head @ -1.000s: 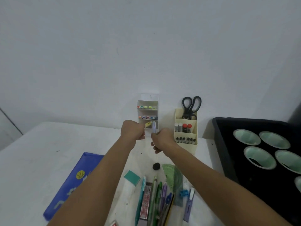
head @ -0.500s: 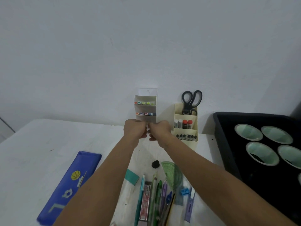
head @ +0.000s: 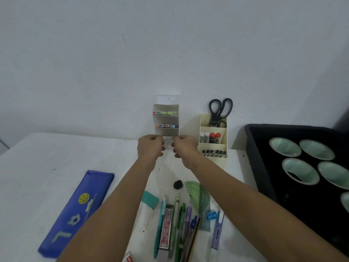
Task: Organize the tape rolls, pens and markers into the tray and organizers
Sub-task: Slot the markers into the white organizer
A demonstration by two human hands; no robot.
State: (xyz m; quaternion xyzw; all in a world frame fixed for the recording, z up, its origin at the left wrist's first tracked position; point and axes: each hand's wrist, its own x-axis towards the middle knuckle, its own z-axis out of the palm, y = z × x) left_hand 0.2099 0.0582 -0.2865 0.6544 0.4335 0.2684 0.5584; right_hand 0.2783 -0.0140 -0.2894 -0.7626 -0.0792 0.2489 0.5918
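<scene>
A white tiered organizer point(head: 167, 104) stands against the wall with rows of coloured markers on its upper two shelves. Both hands meet at its lowest shelf. My left hand point(head: 150, 149) and my right hand point(head: 184, 149) each pinch the end of a marker point(head: 168, 138) lying in that shelf; the marker bodies are mostly hidden by my fingers. Loose pens and pencils point(head: 176, 224) lie on the table between my forearms. On the right, the black tray point(head: 283, 128) holds several pale green tape rolls point(head: 285, 149).
A cream organizer point(head: 214, 161) to the right of my hands holds black scissors point(head: 220, 110), glue sticks and dark pens. On the table lie a blue pencil case point(head: 75, 212), teal eraser point(head: 150, 199), black lump point(head: 177, 184), green protractor point(head: 198, 195) and blue sharpener point(head: 211, 215).
Both hands moved forward and together, from just in front of the white organizer to its lowest shelf, carrying the markers into it. The view tilted down slightly.
</scene>
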